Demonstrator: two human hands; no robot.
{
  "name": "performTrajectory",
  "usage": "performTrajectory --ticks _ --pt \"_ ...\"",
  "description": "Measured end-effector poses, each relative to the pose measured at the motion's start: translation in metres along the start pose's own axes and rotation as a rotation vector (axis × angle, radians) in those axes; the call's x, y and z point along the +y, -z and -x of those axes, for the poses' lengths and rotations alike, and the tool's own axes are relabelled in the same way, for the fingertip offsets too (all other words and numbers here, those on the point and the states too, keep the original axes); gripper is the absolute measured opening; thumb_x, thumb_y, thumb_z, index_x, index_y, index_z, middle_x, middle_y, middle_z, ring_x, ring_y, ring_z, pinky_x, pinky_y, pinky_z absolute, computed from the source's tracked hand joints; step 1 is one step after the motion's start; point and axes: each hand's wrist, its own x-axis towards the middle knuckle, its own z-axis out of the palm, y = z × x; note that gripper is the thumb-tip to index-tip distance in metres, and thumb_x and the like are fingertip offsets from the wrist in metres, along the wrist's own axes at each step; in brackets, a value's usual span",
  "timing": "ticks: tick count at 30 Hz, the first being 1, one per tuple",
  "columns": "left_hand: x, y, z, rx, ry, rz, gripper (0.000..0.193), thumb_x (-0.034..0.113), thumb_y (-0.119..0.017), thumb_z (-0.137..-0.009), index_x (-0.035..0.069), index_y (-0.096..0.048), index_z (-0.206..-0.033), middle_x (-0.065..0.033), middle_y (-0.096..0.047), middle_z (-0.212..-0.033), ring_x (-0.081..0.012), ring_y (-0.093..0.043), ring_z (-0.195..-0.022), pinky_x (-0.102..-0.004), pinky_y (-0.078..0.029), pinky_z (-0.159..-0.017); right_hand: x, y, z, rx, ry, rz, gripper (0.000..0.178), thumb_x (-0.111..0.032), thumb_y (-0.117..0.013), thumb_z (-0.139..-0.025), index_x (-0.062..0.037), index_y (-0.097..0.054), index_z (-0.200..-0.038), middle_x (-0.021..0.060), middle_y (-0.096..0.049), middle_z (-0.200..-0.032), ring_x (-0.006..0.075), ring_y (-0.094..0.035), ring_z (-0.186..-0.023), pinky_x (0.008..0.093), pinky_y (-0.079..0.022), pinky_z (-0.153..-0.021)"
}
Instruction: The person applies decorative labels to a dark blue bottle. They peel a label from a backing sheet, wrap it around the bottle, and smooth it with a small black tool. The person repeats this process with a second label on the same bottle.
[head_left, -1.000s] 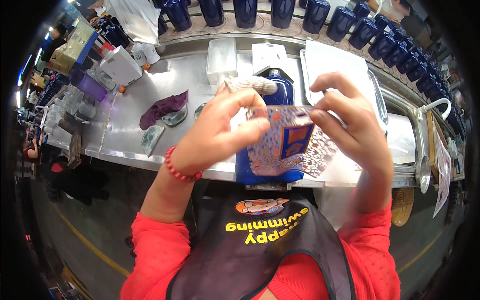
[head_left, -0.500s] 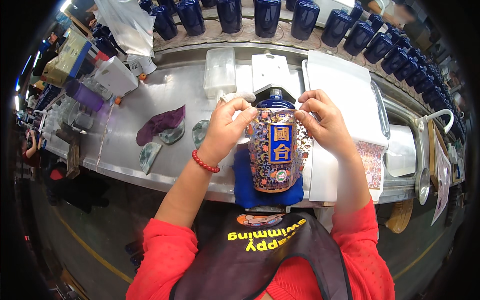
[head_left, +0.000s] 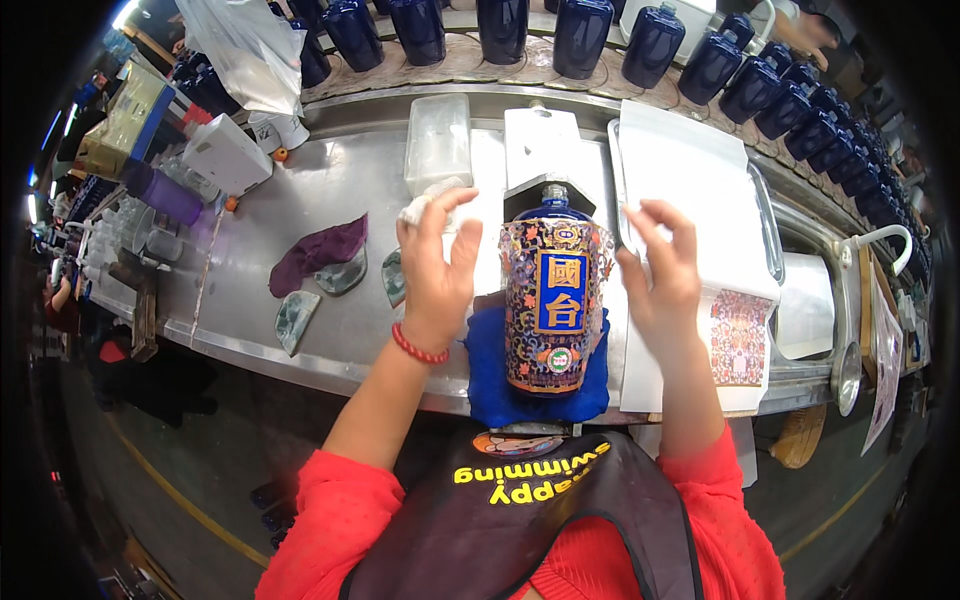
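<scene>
A dark blue glass bottle (head_left: 556, 203) lies on a folded blue cloth (head_left: 490, 375), its neck pointing away from me. Around its body sits a colourful floral decal film (head_left: 524, 300) with a blue and gold panel in front; the film's upper edge stands slightly off the shoulders. My left hand (head_left: 440, 268) hovers left of the bottle, fingers apart and holding nothing. A whitish covering (head_left: 418, 208) shows at one of its fingers. On the other side, my right hand (head_left: 662, 265) is also open, apart from the film, over white paper.
White sheets (head_left: 685, 165) lie at right, with another printed decal (head_left: 738, 335) on them. A clear plastic box (head_left: 438, 140) stands behind my left hand. Purple cloth (head_left: 315, 255) and green scraper pieces (head_left: 297, 318) lie left. Beyond, blue bottles (head_left: 502, 30) line a conveyor.
Both hands have let go of the film's upper edge and moved apart, left hand leftward, right hand rightward. The film now lies closer around the bottle. Bottles on the conveyor have shifted.
</scene>
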Motion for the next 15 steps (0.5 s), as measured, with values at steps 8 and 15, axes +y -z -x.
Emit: performTrajectory --ticks 8,15 --pt "0.016 -0.005 0.045 -0.269 -0.207 -0.126 0.077 0.061 -0.051 -0.102 0.005 -0.047 -0.155 -0.0213 -0.047 -0.154 -0.0367 -0.034 -0.142 -0.0475 -0.018 -0.121 -0.011 -0.007 0.044 -0.295 -0.203 -0.285 0.063 -0.040 -0.064 -0.101 -0.0053 -0.050 -0.152 0.0221 -0.039 -0.152 0.0297 -0.054 -0.115 0.0411 -0.049 -0.102" --pt "0.010 -0.004 0.046 -0.296 -0.192 -0.068 0.081 0.062 -0.049 -0.102 0.002 -0.042 -0.157 -0.0225 -0.043 -0.156 -0.0381 -0.035 -0.141 -0.0486 -0.020 -0.120 -0.011 -0.004 0.042 -0.319 -0.221 -0.303 0.069 -0.046 -0.057 -0.104 -0.0046 -0.043 -0.157 0.0234 -0.038 -0.153 0.0352 -0.051 -0.127 0.0438 -0.048 -0.106"
